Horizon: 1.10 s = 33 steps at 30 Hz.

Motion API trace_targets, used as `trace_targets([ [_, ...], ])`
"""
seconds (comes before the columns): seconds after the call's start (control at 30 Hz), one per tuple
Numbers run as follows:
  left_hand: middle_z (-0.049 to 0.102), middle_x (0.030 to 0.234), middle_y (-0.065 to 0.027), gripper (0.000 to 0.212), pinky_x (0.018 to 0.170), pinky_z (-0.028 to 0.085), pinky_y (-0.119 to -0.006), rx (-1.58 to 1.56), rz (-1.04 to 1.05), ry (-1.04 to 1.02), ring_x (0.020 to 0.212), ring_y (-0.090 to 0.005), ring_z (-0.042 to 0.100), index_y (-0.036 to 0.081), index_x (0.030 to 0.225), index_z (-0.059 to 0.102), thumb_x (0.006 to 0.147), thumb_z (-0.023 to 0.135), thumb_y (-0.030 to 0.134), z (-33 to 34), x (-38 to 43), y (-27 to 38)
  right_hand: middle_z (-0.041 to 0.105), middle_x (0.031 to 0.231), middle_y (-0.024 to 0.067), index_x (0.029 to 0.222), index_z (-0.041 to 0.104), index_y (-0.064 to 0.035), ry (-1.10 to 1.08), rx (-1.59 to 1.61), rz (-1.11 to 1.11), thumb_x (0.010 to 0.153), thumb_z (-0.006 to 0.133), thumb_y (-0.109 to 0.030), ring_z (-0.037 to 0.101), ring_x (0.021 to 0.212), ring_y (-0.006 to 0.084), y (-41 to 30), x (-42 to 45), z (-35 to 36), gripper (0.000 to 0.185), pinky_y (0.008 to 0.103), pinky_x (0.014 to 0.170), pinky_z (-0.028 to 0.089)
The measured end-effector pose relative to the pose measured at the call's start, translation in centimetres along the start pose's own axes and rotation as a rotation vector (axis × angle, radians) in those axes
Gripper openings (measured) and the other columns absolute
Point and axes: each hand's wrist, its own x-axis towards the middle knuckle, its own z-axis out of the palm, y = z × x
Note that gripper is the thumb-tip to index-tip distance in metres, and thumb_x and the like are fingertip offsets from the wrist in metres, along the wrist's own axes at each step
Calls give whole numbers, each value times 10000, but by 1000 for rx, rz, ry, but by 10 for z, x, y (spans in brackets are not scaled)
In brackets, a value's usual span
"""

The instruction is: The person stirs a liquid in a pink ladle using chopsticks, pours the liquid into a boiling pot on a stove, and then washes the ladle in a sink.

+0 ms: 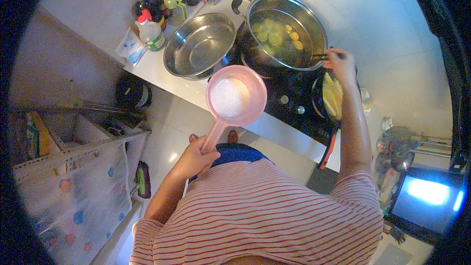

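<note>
My left hand (pixel 201 156) grips the handle of a pink plastic dipper (pixel 237 95), which holds something white; whether it is liquid or powder I cannot tell. My right hand (pixel 340 62) holds dark chopsticks (pixel 320 57) at the right rim of a large stainless steel pot (pixel 287 31). Pale green pieces (pixel 271 35) and orange slices (pixel 295 38) lie in the pot's liquid. Left of the pot stands a wide steel basin (pixel 200 46), its inside bare. Below my right hand, a dark pan with pale yellow pieces (pixel 331 97) is partly hidden by my forearm.
Bottles with red caps (pixel 140 3), a clear bottle (pixel 151 35) and a white packet (pixel 131 46) stand at the counter's left. The black cooktop (pixel 294 99) lies under the pots. A red handle (pixel 328 151) juts over the front edge. A covered rack (pixel 84 176) stands at lower left.
</note>
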Motion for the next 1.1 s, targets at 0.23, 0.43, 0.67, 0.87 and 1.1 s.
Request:
trace_targets([
  [0.23,430,540,-2,146,309,289,-248,-113,-21,36,348,-88,391,35,867,457,814,594,28,-4,-12,1,626,597,140,829,643,23,-403,-243,-70,788,627,-187,626,484,200,-34,32,112,215,315,518,518],
  [0.43,423,535,0,163,299,281,-242,-173,-17,59,336,-86,376,29,892,457,814,599,26,-2,-17,0,634,630,166,816,665,-8,-231,-462,-123,794,608,-195,632,493,216,-21,66,74,197,330,554,528],
  [0.67,429,544,-2,163,297,279,-242,-164,-34,62,333,-89,372,32,891,456,818,600,35,1,-16,-2,650,750,197,807,683,-40,-446,-158,-66,773,594,-127,657,611,279,-42,25,117,129,363,638,537],
  [0.87,439,539,-7,155,293,281,-242,-131,-49,29,329,-92,371,36,872,447,824,594,47,14,-14,3,643,723,204,828,687,-60,-323,-617,-220,792,584,-222,658,610,274,-6,55,82,195,385,682,535],
  [1.1,434,527,-7,179,284,268,-241,-146,-66,51,322,-96,366,43,871,416,821,587,56,27,-17,0,639,664,103,863,661,-1,-392,-133,-106,811,610,-146,622,534,154,-53,27,79,162,276,517,518],
])
